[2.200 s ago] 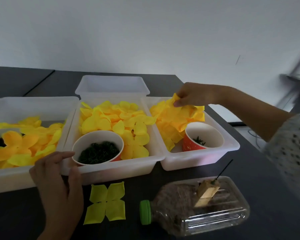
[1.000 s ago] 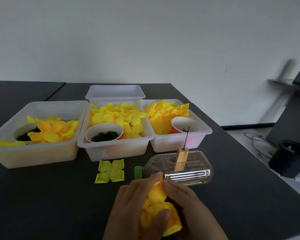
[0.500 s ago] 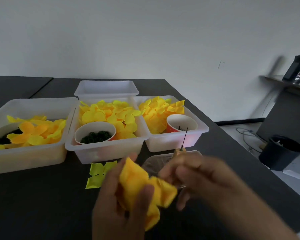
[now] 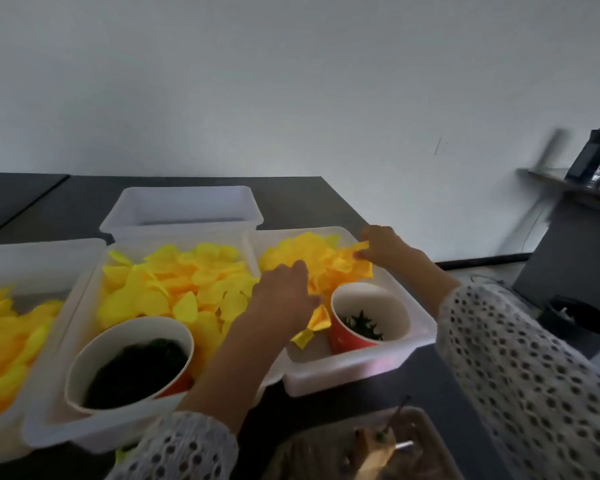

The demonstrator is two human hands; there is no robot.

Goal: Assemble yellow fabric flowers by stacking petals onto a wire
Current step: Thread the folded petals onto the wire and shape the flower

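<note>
over the right-hand bin [image 4: 418,336], both hands were down among the orange-yellow petals [image 4: 329,263]. left hand [image 4: 283,299] lay palm-down across the near part of the pile, fingers spread and pressing into the fabric; whether any petal was pinched beneath it could not be told. right hand [image 4: 383,245] was at the far corner of the same bin, fingertips closed on the edge of one petal there. frame was motion-blurred, so finer finger detail was not readable.

other stock: middle bin [image 4: 80,424] held lighter yellow petals [image 4: 174,282] and a paper cup of dark green pieces [image 4: 132,363]; left bin [image 4: 42,249] held more yellow petals [image 4: 7,334]. a red paper cup [image 4: 369,318] with a few dark green bits stood in the right-hand bin, just beside the left hand. one more bin [image 4: 184,211] sat behind the three.

wire [image 4: 397,412] stood in a small wooden block [image 4: 376,448] on top of a clear bottle [image 4: 426,455] lying at the near edge of the table [image 4: 326,199]. no petal was visible on the wire.

progress judged: early. work was at the petal-picking stage; no layer stacked on the wire as far as visible. remaining: carry petals to the wire, thread each layer, likely add green parts from the cups.
</note>
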